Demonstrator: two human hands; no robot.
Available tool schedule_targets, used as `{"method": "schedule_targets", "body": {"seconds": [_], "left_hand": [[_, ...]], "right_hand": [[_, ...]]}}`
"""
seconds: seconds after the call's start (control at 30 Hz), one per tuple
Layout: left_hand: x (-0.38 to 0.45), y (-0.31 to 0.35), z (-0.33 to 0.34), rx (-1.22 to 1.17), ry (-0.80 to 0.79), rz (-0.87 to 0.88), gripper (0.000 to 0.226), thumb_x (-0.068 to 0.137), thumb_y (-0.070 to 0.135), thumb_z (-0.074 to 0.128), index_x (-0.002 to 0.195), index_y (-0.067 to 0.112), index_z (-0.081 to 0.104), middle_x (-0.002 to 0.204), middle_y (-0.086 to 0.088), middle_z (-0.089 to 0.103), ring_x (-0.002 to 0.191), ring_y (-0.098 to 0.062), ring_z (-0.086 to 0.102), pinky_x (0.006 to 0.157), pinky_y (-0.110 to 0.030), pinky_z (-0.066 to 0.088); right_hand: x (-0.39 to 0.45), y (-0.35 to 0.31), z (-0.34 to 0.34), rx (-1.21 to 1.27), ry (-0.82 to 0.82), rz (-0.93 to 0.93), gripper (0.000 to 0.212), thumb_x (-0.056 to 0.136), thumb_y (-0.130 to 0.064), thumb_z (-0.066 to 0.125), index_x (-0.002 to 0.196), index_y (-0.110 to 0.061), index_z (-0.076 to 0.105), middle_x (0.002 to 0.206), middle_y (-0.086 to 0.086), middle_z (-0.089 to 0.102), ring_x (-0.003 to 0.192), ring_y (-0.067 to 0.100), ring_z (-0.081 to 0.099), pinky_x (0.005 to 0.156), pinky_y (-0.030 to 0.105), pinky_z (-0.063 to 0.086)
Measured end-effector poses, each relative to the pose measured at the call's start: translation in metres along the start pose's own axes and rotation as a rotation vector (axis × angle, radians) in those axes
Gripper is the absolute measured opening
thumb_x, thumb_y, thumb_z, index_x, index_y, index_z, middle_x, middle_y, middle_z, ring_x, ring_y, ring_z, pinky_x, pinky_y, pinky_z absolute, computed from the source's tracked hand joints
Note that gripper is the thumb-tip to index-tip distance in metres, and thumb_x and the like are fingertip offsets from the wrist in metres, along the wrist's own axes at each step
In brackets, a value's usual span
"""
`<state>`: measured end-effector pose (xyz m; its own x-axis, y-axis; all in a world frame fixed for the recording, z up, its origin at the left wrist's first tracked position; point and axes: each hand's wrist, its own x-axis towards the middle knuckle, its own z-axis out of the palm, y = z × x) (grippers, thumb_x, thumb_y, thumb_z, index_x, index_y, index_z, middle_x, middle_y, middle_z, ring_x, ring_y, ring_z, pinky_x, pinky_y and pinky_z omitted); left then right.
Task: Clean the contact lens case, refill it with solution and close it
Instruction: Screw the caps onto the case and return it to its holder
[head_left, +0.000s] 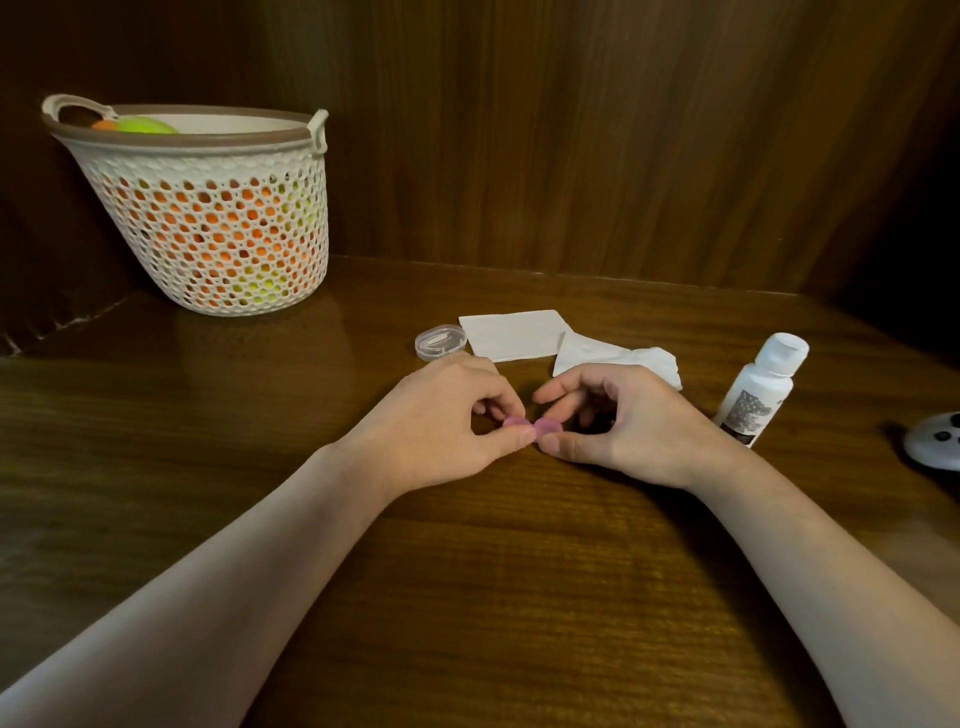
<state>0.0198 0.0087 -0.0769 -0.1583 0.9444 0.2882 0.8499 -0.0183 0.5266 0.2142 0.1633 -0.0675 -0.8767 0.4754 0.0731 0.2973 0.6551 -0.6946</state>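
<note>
Head view looks down on both hands meeting over the tabletop (467, 597), each pinching one end of a small pink contact lens case (531, 427). The left hand (436, 431) grips the left cap between thumb and curled fingers; the right hand (623, 426) pinches the right cap with thumb and a finger, its forefinger raised and loosely extended. The case sits low, at or just above the wood; whether it touches cannot be told.

Both caps look seated, so this reads either as unscrewing at the start or tightening at the end; the picture alone does not settle which. A crumpled tissue (618, 358) lying beside a folded tissue (514, 335) hints that wiping may already be done, and the white solution bottle (761, 389) stands capped to the right, near the hand.

If closing, the next move calls for a firm opposing twist while keeping the case level so no solution spills. A clear lidded container (440, 342) lies behind the left hand, and a perforated basket (218, 208) stands far left.
</note>
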Motion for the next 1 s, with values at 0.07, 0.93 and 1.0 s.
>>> {"method": "schedule_targets", "body": {"seconds": [0.07, 0.93, 1.0], "left_hand": [[0.001, -0.004, -0.003, 0.063, 0.093, -0.003, 0.046, 0.091, 0.072, 0.055, 0.116, 0.04, 0.075, 0.109, 0.024, 0.064, 0.102, 0.003, 0.06, 0.08, -0.02, 0.049], [0.011, 0.001, -0.007, -0.354, 0.221, -0.156, 0.036, 0.1, 0.026, 0.075, 0.135, 0.033, 0.07, 0.134, 0.016, 0.068, 0.12, -0.005, 0.066, 0.101, -0.035, 0.061], [0.009, 0.008, -0.004, -0.444, 0.201, -0.139, 0.036, 0.101, 0.023, 0.073, 0.136, 0.027, 0.071, 0.13, 0.014, 0.072, 0.119, -0.005, 0.069, 0.102, -0.034, 0.061]], "right_hand": [[0.001, 0.0, 0.0, -0.001, 0.004, -0.017, 0.035, 0.086, -0.042, 0.089, 0.118, -0.041, 0.073, 0.102, -0.026, 0.079, 0.102, -0.006, 0.069, 0.089, 0.026, 0.05], [0.007, -0.02, 0.016, -0.022, 0.404, -0.216, 0.04, 0.098, -0.029, 0.076, 0.134, -0.044, 0.065, 0.133, -0.025, 0.064, 0.116, -0.004, 0.063, 0.093, 0.017, 0.055], [0.006, -0.021, 0.015, -0.02, 0.403, -0.259, 0.037, 0.099, -0.025, 0.075, 0.135, -0.036, 0.07, 0.135, -0.021, 0.067, 0.122, -0.001, 0.063, 0.101, 0.02, 0.055]]}}
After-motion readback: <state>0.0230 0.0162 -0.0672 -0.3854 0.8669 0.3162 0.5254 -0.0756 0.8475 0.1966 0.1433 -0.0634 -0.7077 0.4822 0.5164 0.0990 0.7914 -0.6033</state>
